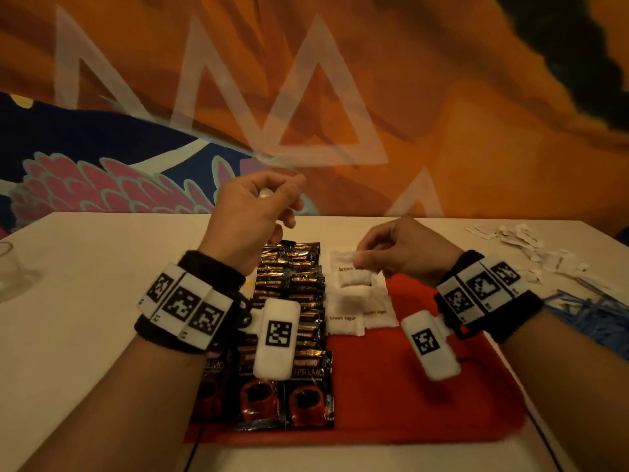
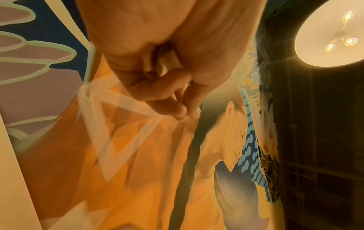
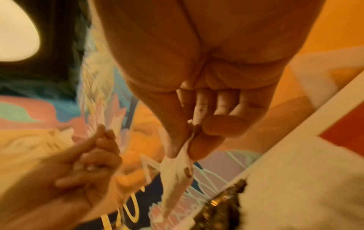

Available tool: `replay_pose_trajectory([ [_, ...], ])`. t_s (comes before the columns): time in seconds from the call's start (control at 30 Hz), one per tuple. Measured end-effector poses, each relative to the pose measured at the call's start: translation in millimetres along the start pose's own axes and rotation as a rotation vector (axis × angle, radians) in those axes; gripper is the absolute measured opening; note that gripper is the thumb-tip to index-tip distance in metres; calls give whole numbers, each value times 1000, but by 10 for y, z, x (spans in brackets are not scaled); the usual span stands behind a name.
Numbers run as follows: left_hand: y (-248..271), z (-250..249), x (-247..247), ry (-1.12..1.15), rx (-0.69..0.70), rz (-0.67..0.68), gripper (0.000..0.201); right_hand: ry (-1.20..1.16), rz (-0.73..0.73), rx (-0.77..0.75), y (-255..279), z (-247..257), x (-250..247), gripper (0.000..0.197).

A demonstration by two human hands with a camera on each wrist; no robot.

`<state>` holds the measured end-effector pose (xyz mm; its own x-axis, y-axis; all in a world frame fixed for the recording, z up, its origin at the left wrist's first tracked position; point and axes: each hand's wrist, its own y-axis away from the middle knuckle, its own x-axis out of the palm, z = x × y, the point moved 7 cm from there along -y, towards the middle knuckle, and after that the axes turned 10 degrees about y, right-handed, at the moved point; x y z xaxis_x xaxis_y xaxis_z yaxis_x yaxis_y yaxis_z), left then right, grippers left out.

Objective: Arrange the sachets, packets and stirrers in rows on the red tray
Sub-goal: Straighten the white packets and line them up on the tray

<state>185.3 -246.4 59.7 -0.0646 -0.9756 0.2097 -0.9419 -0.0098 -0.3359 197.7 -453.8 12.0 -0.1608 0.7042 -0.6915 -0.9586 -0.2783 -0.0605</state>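
The red tray (image 1: 391, 396) lies on the table in front of me. A column of black coffee packets (image 1: 299, 284) fills its left part. Beside it runs a column of white brown-sugar sachets (image 1: 350, 301). My right hand (image 1: 366, 258) pinches one white sachet (image 3: 173, 175) between thumb and fingers, just above the far end of the sugar column. My left hand (image 1: 286, 202) is raised over the tray's far end, its fingers curled round a few folded white sachets (image 2: 165, 62).
Loose white sachets (image 1: 524, 247) lie scattered at the table's far right. A heap of blue stirrers (image 1: 585, 315) sits nearer, right of the tray. A glass (image 1: 8, 270) stands at the left edge. A painted wall rises behind the table.
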Motion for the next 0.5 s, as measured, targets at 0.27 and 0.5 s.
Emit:
replay_pose_trajectory([
  [0.27, 38, -51, 43, -15, -1, 33, 10, 185, 184, 190, 164, -433, 147, 13],
  [0.5, 40, -69, 33, -15, 12, 38, 11, 408, 206, 249, 124, -535, 221, 15],
])
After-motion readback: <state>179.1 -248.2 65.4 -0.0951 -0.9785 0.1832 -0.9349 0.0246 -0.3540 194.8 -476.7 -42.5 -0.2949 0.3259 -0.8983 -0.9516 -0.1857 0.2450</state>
